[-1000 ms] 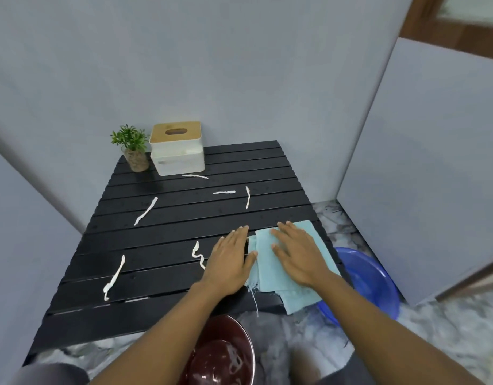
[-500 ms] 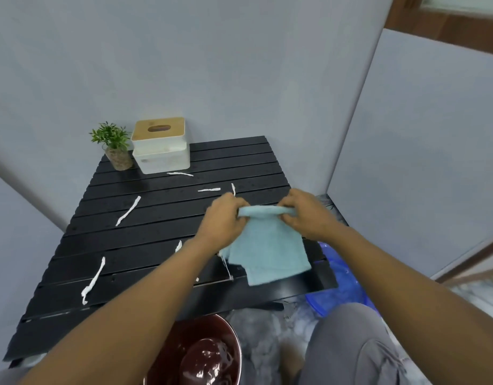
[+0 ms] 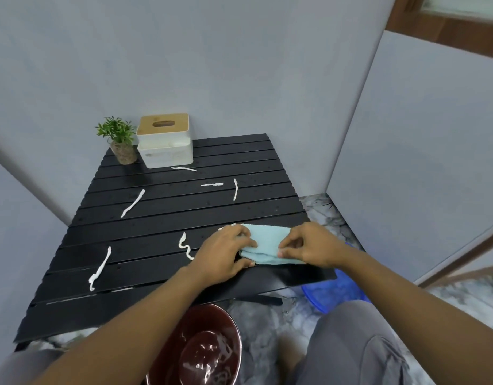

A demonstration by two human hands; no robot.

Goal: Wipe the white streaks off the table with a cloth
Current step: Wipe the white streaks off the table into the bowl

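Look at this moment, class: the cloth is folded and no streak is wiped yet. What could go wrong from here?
1. The table is slatted, so wiping across the boards may push white paste from a streak into the gaps.
2. Both hands, the left hand and the right hand, hold the cloth at the near right edge; it could slip off toward the blue basin.
3. The far streak lies close to the tissue box; a sweep there may knock it.

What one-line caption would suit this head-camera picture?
Both hands, left hand and right hand, fold a light blue cloth on a white-streaked black slatted table.
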